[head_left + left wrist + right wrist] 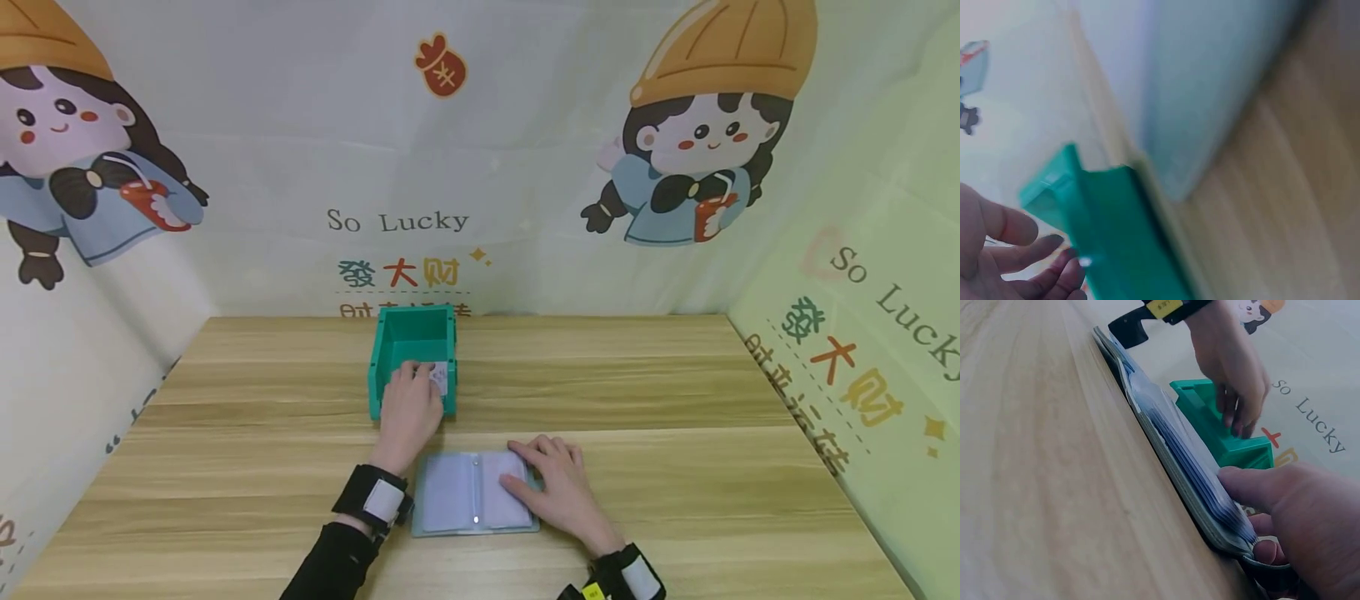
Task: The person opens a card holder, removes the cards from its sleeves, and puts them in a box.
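Note:
In the head view my left hand [411, 410] reaches over the near side of a green plastic bin [415, 327], fingers pointing down into it. A small printed card [440, 378] shows in the bin beside those fingers. The left wrist view has the thumb and fingers [1019, 257] apart, with nothing visible between them. Nearer me lies a small binder-style album [447, 493], spread flat with pale sleeve pages. My right hand [561, 490] grips its right edge; the right wrist view shows the thumb [1250, 484] on the stacked pages and other fingers at the cover's edge.
Both things stand on a wood-grain table [637, 383], the bin behind the album, close to the back edge. A printed cloth backdrop [525, 167] rises behind and along the sides. Each wrist wears a black strap [372, 498].

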`<state>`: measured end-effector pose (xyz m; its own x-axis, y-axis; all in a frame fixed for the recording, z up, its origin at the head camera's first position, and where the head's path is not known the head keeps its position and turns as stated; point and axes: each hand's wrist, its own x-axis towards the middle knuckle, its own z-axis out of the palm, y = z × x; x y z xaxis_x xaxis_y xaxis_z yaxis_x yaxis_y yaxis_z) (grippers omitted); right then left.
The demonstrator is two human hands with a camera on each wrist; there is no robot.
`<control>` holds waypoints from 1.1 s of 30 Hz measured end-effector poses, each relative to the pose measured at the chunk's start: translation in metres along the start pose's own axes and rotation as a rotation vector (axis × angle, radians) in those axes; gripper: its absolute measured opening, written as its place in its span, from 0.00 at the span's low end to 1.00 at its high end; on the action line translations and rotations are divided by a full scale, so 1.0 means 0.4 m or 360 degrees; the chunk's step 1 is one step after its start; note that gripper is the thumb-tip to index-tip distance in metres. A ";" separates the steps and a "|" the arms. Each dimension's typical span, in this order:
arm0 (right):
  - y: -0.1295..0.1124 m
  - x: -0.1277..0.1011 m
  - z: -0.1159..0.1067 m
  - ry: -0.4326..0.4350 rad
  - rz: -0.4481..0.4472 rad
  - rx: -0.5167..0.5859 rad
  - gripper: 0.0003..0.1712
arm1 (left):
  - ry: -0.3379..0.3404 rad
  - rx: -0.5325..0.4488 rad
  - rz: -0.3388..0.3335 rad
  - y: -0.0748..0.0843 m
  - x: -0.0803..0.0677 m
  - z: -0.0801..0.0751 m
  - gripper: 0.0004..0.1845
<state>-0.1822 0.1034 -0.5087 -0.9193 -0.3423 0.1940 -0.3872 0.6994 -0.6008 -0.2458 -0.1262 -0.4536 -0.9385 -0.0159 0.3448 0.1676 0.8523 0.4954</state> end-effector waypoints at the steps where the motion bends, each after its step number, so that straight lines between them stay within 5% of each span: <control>1: 0.000 0.000 0.001 0.0004 -0.0003 -0.0008 0.29 | -0.0003 -0.0045 0.0013 0.008 -0.009 -0.005 0.16; 5: 0.001 0.001 0.002 0.0022 -0.0008 -0.0029 0.28 | -0.0113 -0.0215 0.0033 0.037 -0.052 -0.023 0.14; 13: -0.002 0.004 -0.002 0.0033 0.0020 -0.0018 0.25 | -0.0597 -0.0468 -0.0039 0.051 -0.138 -0.039 0.12; 17: -0.001 0.005 -0.002 0.0029 0.0038 -0.0011 0.24 | -0.0753 -0.0537 -0.0017 0.043 -0.161 -0.032 0.11; 33: -0.013 0.015 -0.006 -0.0017 0.0112 0.0063 0.24 | -0.0829 -0.0635 -0.0032 0.027 -0.179 -0.021 0.12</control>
<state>-0.1858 0.0993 -0.5028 -0.9433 -0.3001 0.1420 -0.3184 0.6965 -0.6431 -0.1741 -0.1205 -0.4663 -0.9492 0.3109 -0.0488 0.1538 0.5936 0.7899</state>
